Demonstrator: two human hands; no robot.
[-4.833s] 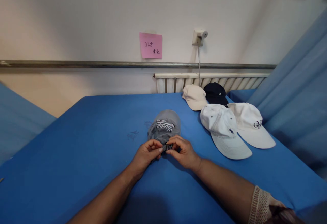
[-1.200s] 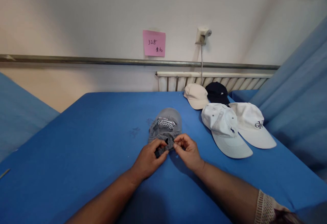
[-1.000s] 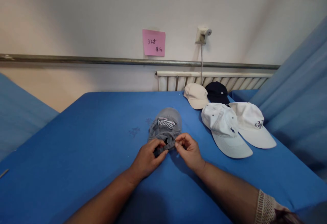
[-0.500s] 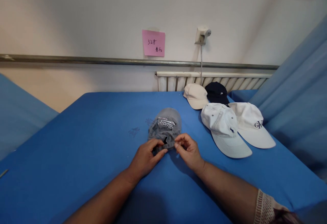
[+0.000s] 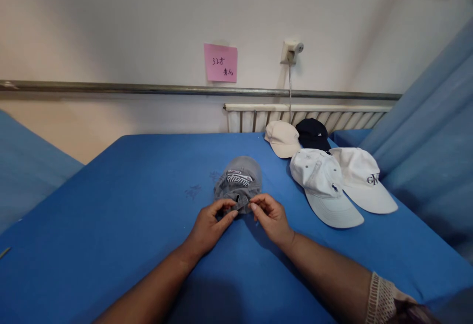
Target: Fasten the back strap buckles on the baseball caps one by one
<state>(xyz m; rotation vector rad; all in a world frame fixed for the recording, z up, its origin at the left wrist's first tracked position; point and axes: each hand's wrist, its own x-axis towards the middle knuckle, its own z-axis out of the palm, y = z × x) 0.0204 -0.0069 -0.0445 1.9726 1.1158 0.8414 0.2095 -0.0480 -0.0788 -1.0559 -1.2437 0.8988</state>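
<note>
Now the left hand (image 5: 207, 224) and the right hand (image 5: 271, 216) are a bit farther apart than a few seconds ago. Each one's thumb and finger are pinched on the back strap (image 5: 243, 205) of the grey cap (image 5: 240, 178). It lies on the blue sheet (image 5: 148, 191), brim pointing away. Right of the grey cap sit a pale cap (image 5: 314, 173) and a white cap (image 5: 356, 171). Farther back than the grey cap, also to its right, are a cream cap (image 5: 283, 138) and a dark blue cap (image 5: 311, 133).

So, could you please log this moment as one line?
left hand: pinching gray cap at its back | right hand: pinching same cap | navy cap: beside beige cap
</note>
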